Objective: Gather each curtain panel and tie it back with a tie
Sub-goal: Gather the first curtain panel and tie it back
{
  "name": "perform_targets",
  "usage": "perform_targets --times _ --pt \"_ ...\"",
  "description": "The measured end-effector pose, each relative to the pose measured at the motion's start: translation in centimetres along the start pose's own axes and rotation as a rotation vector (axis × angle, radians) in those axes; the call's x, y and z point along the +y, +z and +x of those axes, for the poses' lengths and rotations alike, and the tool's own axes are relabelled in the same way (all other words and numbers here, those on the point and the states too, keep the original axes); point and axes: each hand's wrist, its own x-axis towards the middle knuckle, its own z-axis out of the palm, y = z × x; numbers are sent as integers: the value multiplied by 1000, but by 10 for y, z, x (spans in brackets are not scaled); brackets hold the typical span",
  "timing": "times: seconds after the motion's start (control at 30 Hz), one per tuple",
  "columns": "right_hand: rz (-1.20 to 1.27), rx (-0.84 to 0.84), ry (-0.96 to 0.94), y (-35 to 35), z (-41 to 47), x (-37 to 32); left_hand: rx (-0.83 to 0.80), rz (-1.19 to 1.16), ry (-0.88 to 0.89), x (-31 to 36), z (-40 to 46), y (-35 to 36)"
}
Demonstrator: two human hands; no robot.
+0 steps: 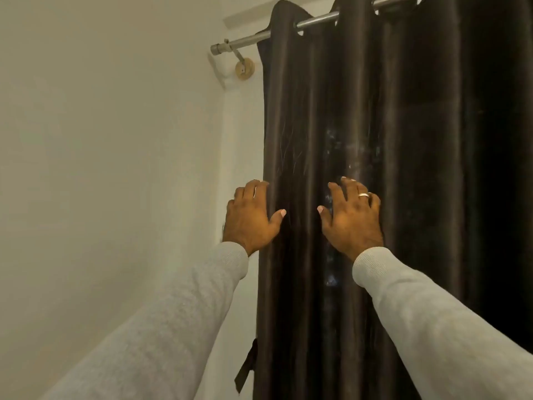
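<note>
A dark brown curtain panel (346,111) hangs in folds from a metal rod (251,43) at the upper middle. My left hand (251,215) rests at the panel's left edge, fingers reaching round the edge and thumb on the front. My right hand (352,215), wearing a ring, lies flat on the front folds with fingers spread. A dark tie strip (246,368) dangles at the panel's lower left edge, below both hands. Grey sleeves cover both arms.
A plain pale wall (101,140) fills the left side. The rod's end cap and a round wooden bracket (244,70) sit on the white window frame (239,140). More dark curtain runs off to the right edge.
</note>
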Motion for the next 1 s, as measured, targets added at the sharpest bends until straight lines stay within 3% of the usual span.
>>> perform_targets --times 0.17,0.4,0.57,0.7,0.8,0.9,1.0 --pt "-96 108 -24 36 40 7 51 -48 -34 -16 39 39" --pt "-29 307 3 60 90 12 193 -154 -64 -20 106 70" --pt "152 506 188 54 119 15 309 -384 -147 -23 145 87" --pt "214 489 395 41 140 14 349 -559 -116 -32 166 93" --pt "58 444 496 33 149 13 352 -661 -66 -44 172 99" --pt "-79 417 519 25 152 4 327 -736 -8 -54 165 112" --pt "-113 276 475 25 164 -22 276 -828 48 -62 151 122"
